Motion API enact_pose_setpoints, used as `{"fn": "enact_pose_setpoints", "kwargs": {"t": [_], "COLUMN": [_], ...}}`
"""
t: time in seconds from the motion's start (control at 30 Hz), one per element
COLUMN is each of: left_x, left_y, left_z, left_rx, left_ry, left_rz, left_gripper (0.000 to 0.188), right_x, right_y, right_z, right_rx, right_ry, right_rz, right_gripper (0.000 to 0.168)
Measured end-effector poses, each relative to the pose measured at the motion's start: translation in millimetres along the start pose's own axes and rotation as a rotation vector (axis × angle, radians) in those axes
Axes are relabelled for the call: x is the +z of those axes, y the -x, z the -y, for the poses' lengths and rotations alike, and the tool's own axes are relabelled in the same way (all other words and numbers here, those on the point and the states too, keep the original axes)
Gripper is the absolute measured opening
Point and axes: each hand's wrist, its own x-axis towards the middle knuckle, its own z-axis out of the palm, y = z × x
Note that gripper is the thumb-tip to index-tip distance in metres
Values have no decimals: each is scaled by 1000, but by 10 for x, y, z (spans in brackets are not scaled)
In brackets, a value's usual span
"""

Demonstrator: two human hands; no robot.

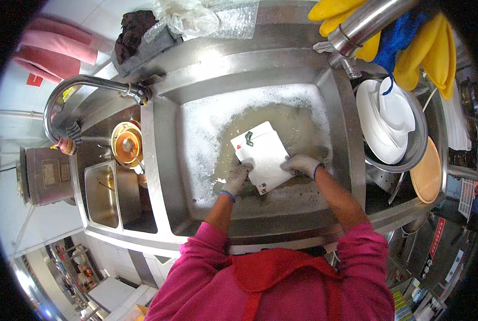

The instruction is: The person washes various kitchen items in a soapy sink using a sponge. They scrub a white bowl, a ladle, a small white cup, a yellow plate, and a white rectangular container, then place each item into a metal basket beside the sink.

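Observation:
My left hand [238, 176], in a pale knitted glove with a blue cuff edge, grips the left edge of a white rectangular plate [263, 154]. On the opposite edge is my right hand [301, 165], gloved alike, its fingers closed around the rim. A green leaf and a small red mark decorate the plate, and dark writing sits at its near corner. Its doubled outline suggests another plate beneath, though I cannot tell for sure. The plate is tilted over cloudy, soapy water [255, 116] in a stainless steel sink basin [339, 120]. White foam rings the water.
A curved faucet [90, 81] arches over the left basin, where stacked bowls [127, 145] and a steel pan [100, 192] stand. To the right, white dishes [377, 124] fill a metal bowl [419, 148] beside a tan oval tray [428, 172]. Yellow gloves [415, 60] hang near a thick pipe [367, 26].

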Motion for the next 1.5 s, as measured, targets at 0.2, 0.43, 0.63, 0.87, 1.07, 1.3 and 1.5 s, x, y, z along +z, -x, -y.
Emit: {"fn": "enact_pose_setpoints", "kwargs": {"t": [0.2, 0.43, 0.63, 0.87, 1.07, 1.3, 1.5], "left_x": [-151, 101, 140, 40, 184, 25, 146], "left_y": [-294, -240, -62, -23, -175, -216, 4], "left_z": [631, 262, -270, -374, -134, 12, -286], "left_rx": [444, 14, -34, 48, -121, -152, -49], "left_ry": [-306, 326, 1046, 1202, 1009, 752, 679], "left_rz": [139, 53, 282, 260, -98, -169, -93], "left_gripper": [30, 42, 65, 44, 24, 40, 57], "right_x": [79, 522, 566, 811, 1077, 699, 812], "right_y": [142, 96, 379, 572, 544, 62, -250], "right_z": [-29, 457, 866, 870, 743, -61, -577], "right_rx": [34, 123, 33, -446, -711, -612, -234], "right_ry": [-256, 298, 934, 1256, 1273, 1176, 2003], "right_rz": [15, -533, -505, -868, -687, -302, -817], "right_gripper": [40, 32, 38, 36, 23, 37, 42]}}
